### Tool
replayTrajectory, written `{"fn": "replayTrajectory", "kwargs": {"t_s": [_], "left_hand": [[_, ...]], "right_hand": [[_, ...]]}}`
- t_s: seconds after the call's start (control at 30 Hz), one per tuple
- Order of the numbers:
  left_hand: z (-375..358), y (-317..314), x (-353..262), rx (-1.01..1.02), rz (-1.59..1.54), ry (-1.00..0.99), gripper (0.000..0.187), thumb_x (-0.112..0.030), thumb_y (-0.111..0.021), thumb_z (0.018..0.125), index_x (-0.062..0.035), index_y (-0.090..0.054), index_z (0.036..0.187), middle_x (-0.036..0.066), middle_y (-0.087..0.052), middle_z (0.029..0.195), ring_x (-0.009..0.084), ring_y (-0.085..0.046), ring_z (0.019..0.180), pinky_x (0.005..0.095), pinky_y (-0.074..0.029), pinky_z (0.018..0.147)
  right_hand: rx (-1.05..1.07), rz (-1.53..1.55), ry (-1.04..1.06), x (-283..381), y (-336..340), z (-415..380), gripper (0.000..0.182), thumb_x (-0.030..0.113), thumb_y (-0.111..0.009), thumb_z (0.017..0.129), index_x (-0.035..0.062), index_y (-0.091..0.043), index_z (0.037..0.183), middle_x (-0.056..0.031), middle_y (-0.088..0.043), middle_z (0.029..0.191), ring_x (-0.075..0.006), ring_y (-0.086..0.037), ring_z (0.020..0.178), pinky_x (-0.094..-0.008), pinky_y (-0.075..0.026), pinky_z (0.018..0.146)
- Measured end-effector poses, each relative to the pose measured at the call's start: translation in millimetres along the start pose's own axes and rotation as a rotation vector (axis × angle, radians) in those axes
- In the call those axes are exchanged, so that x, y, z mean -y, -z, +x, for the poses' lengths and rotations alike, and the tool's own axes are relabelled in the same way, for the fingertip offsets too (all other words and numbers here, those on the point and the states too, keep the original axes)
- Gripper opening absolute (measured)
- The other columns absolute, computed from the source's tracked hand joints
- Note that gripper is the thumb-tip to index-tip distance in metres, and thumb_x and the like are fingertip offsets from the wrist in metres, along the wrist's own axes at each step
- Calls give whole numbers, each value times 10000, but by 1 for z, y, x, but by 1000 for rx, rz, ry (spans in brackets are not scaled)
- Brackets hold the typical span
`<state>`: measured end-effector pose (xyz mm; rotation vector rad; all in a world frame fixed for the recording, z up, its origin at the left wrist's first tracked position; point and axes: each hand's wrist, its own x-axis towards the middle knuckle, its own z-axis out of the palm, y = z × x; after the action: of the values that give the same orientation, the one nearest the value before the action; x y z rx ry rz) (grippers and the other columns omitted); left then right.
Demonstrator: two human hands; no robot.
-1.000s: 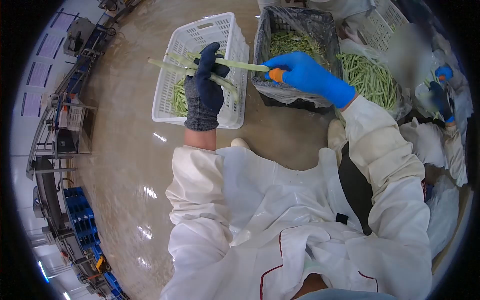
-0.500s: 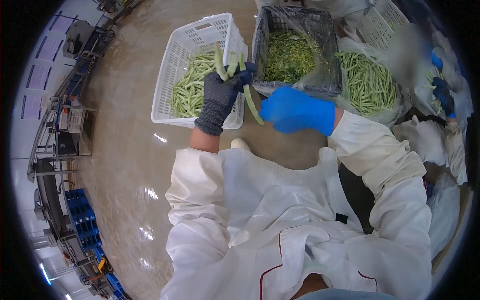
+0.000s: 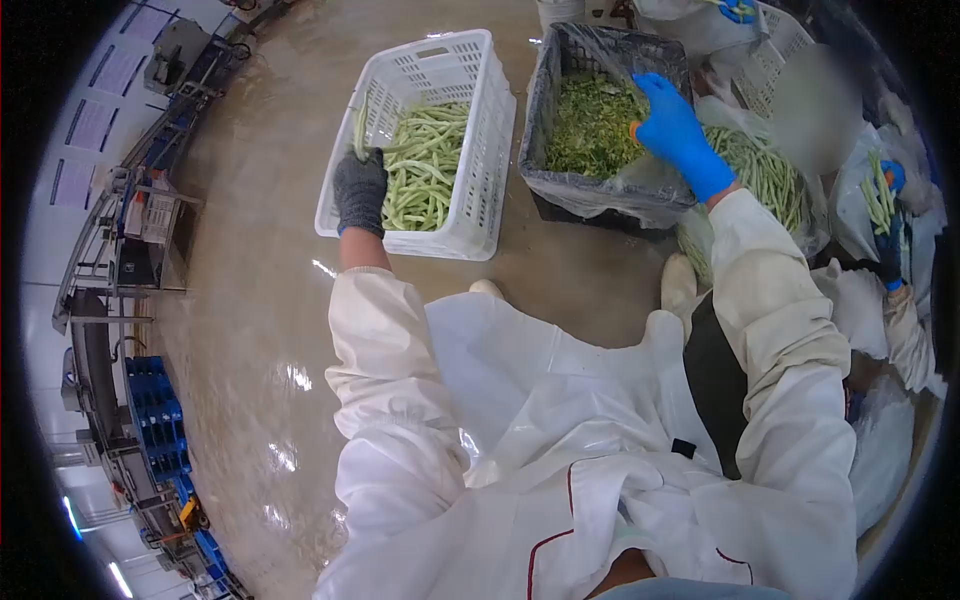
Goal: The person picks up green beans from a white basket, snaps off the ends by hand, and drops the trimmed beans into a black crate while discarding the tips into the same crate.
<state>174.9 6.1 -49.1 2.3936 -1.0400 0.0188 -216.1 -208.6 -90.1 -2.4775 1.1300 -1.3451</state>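
Note:
My left hand (image 3: 360, 190), in a dark grey glove, closes on a few long green beans (image 3: 361, 128) that stick up above its fingers. It is at the left side of a white slatted crate (image 3: 487, 170), with cut green beans (image 3: 425, 165) piled inside. My right hand (image 3: 680, 135), in a blue glove, hangs over the right part of a black crate (image 3: 570, 188) lined with clear plastic. Green trimmings (image 3: 590, 120) fill that crate. A small orange object (image 3: 634, 131) shows at my right thumb; its kind is too small to make out.
Right of the black crate lies a clear bag of long green beans (image 3: 755, 165). A co-worker's gloved hand (image 3: 888, 235) holds beans at the far right; another blue-gloved hand (image 3: 738, 11) shows at the top. Blue pallets (image 3: 158, 415) and machinery line the left, beyond wet floor (image 3: 240, 330).
My hands have parted. The left moved left and down over the white crate with the beans; the right swung up and right over the black crate. The bean between them is gone from there.

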Motion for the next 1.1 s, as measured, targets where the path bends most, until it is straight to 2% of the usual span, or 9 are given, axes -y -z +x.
{"fn": "replayTrajectory", "kwargs": {"t_s": [0.1, 0.2, 0.3, 0.37, 0.4, 0.6, 0.67, 0.87, 1.1], "left_hand": [[-21, -17, -23, 286, -645, 267, 327, -257, -650, 886, 61, -649, 964, 177, -689, 833, 226, -680, 683, 329, -534, 542], [-43, -22, -66, 519, -776, 195, 243, -160, -613, 903, 36, -650, 1040, 140, -695, 902, 176, -651, 673, 278, -531, 544], [-64, -16, -98, 711, -847, 94, 245, -126, -592, 906, 32, -648, 1084, 126, -703, 896, 157, -639, 665, 271, -523, 551], [-69, -15, -108, 844, -834, 6, 258, -114, -587, 902, 33, -645, 1106, 112, -709, 892, 149, -631, 647, 257, -511, 550], [-72, -17, -112, 862, -809, -27, 269, -134, -609, 890, 27, -654, 1101, 97, -713, 875, 134, -624, 627, 246, -492, 535], [-88, -32, -123, 927, -490, -79, 296, -220, -687, 842, -7, -687, 1047, 75, -705, 813, 104, -601, 564, 251, -488, 501], [-93, -35, -127, 881, -353, -109, 227, -216, -711, 800, -14, -706, 901, 52, -651, 641, 114, -584, 491, 266, -482, 502], [-94, -21, -130, 767, -509, -265, 275, -145, -756, 789, -3, -665, 1006, 32, -668, 791, 89, -604, 588, 245, -499, 528], [-86, -24, -127, 809, -994, -18, 227, -57, -724, 800, 38, -645, 992, 101, -681, 851, 145, -656, 654, 263, -551, 598]], "right_hand": [[210, 37, -5, 7, 14, -2, 315, 133, -603, 798, 129, -697, 1098, -153, -653, 1107, -342, -644, 953, -447, -493, 895], [573, -21, -248, 35, 36, 18, 357, 155, -596, 801, 136, -671, 1149, -166, -569, 1264, -360, -595, 1062, -433, -480, 928], [566, -135, -131, 35, 32, 18, 400, 155, -577, 799, 142, -644, 1193, -170, -573, 1259, -364, -590, 1070, -435, -479, 928], [280, -182, 76, 36, 18, 10, 407, 108, -573, 804, 123, -629, 1206, -161, -602, 1219, -344, -599, 1067, -432, -476, 928], [136, -203, 181, 36, 13, 8, 411, 85, -570, 806, 113, -622, 1213, -156, -617, 1199, -334, -604, 1065, -430, -474, 928], [642, 696, 19, 78, 25, 13, 451, 34, -566, 823, 102, -592, 1268, -123, -654, 1092, -187, -620, 967, -327, -480, 888], [664, 730, 48, 87, 30, 8, 377, 60, -566, 814, 98, -636, 1183, -146, -673, 987, -240, -636, 852, -331, -498, 805], [683, 506, 111, 84, 37, 4, 225, 97, -595, 821, 72, -691, 1023, -163, -672, 838, -291, -639, 714, -371, -508, 682], [583, 585, 211, 79, 39, 1, 220, 112, -636, 825, 59, -672, 1036, -126, -663, 879, -280, -620, 762, -364, -494, 705]]}}
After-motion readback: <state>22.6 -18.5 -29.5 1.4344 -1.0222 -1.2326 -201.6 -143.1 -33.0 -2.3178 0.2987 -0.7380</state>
